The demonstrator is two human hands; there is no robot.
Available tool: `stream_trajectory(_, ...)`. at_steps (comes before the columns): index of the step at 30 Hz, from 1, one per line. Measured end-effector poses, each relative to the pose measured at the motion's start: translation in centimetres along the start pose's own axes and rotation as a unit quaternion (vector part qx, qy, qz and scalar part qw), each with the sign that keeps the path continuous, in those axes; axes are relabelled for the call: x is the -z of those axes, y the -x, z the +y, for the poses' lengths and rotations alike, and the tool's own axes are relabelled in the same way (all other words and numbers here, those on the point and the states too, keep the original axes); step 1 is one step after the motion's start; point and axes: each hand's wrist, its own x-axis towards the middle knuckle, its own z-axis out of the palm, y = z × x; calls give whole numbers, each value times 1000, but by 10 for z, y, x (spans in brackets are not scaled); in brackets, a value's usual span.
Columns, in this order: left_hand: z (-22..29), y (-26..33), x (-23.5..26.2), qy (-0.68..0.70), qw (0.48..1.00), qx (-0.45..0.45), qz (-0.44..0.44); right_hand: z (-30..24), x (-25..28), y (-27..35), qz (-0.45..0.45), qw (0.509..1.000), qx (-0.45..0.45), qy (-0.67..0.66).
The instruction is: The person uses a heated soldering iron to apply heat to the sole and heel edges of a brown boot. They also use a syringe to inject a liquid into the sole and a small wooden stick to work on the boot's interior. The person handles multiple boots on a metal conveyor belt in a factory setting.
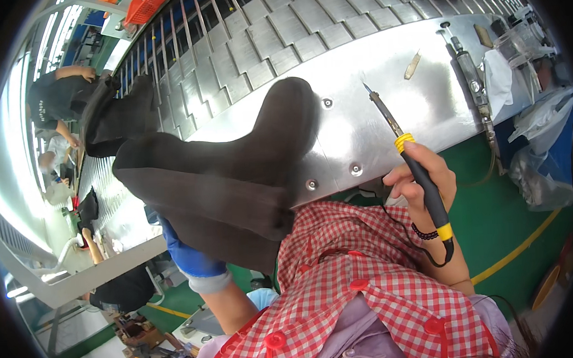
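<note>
A pair of tall dark boots (203, 182) lies on its side in front of me, blurred in places. One boot's foot (287, 115) reaches over the metal table; the other boot is nearer my apron. My left hand (192, 250), in a blue glove, is closed on the nearer boot from below. Its fingers are hidden behind the shaft. In my bare right hand (430, 173) is a soldering iron (423, 179) with a black and yellow handle, gripped with the thin metal tip pointing up and left above the table. Tip and boots are apart.
Beyond the steel table (373, 111) runs a slatted metal conveyor (255, 46). More dark boots (120, 112) stand at its left, near a co-worker (59, 99). A small tan piece (412, 65), a metal hand tool (472, 78) and plastic bags (544, 142) are at the right.
</note>
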Motion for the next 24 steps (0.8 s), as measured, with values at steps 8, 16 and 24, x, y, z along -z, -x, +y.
stream_trajectory(8, -15, 23, -18, -242, 912, -330, 29, -6, -4, -36, -39, 997, 13, 63)
stream_trajectory(16, -27, 52, -16, -159, 931, -328, 8, -20, -47, -1, -79, 992, 83, 55)
stream_trajectory(24, -27, 58, 5, -133, 943, -305, -9, -49, -57, 17, -177, 972, 146, 48)
